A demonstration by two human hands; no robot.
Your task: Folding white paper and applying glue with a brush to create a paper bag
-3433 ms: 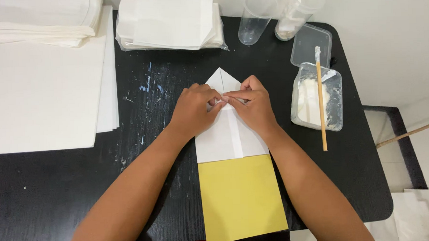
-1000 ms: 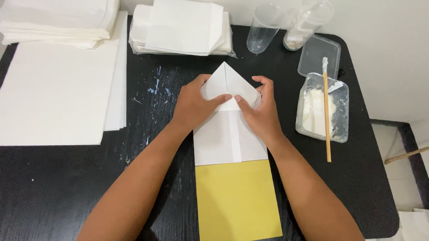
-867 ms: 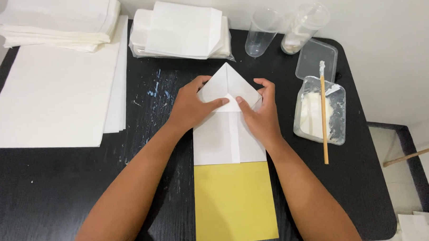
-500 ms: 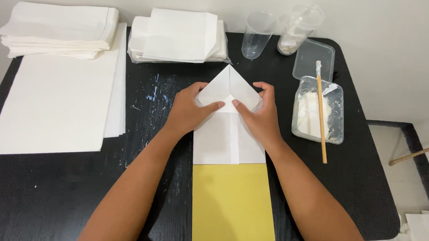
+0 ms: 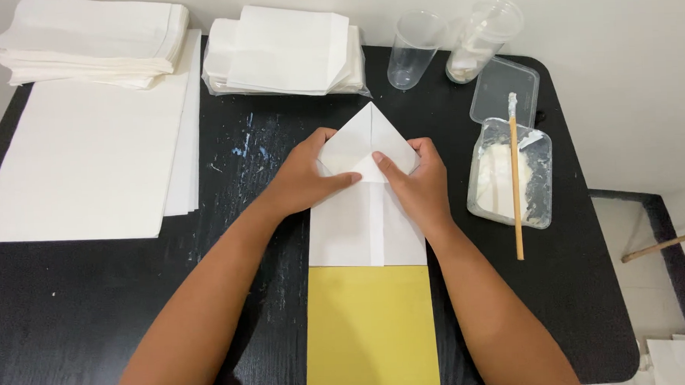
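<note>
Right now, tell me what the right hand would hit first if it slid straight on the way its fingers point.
The right hand points up and to the left across the folded white paper. Going on, it would probably meet the left hand's fingertips first, which lie almost touching it on the fold.

Black table [image 5: 73, 316], rounded corners, scuffed pale blue near the middle. On it: big white sheets [image 5: 84, 171] at left, white stack [image 5: 94, 42] behind them, folded white packets [image 5: 284, 54], two clear cups [image 5: 413, 49], clear lid [image 5: 506, 88], tub of white paste [image 5: 509, 171] under a stick [image 5: 515, 179], white folded paper [image 5: 366, 214] overlapping a yellow sheet [image 5: 370, 328].
</note>
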